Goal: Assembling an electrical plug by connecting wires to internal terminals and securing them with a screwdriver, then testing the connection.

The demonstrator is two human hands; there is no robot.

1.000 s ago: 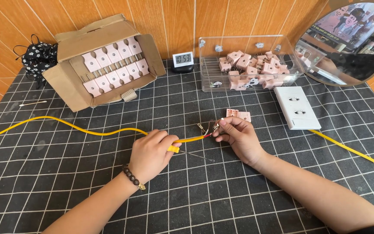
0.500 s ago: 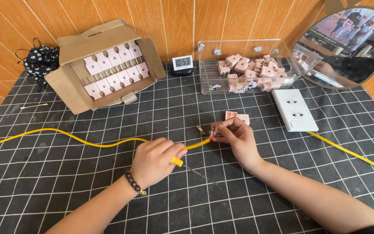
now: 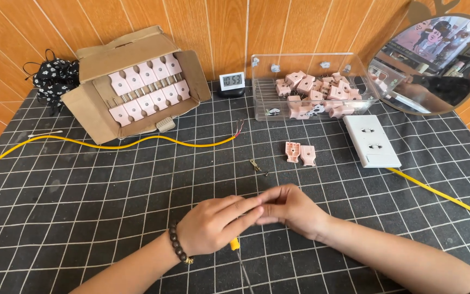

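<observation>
meeting: left hand [image 3: 213, 225] and right hand [image 3: 291, 209] come together fingertip to fingertip, low on the surface [image 3: 82, 196], just in front of the wearer.
left hand: fingers curled and pressed together around a thin tool with a yellow handle [image 3: 235, 244]; a short yellow stub peeks out under the palm and a slim dark shaft runs down toward the bottom edge. a dark bead bracelet [image 3: 179, 243] sits on the wrist.
right hand: fingers bunched, tips pinched against the left fingertips; what sits between them is too small to tell.
tool look: bright yellow grip, mostly hidden by the hand, narrow metal-looking stem below it.
nearby bits: small brass prongs [image 3: 255, 165] lie on the surface just above the hands; two pink plug halves [image 3: 300, 153] sit side by side a little further up and right.
yellow cable [image 3: 110, 145]: snakes from the left edge to a bare end near the middle, well apart from both hands.
back row: cardboard box [image 3: 91, 106] lined with pink plug parts, small digital clock [image 3: 231, 81], clear tub [image 3: 262, 92] heaped with pink parts, white socket plate [image 3: 371, 141], round mirror [image 3: 436, 60].
surface look: black cloth with a white grid.
</observation>
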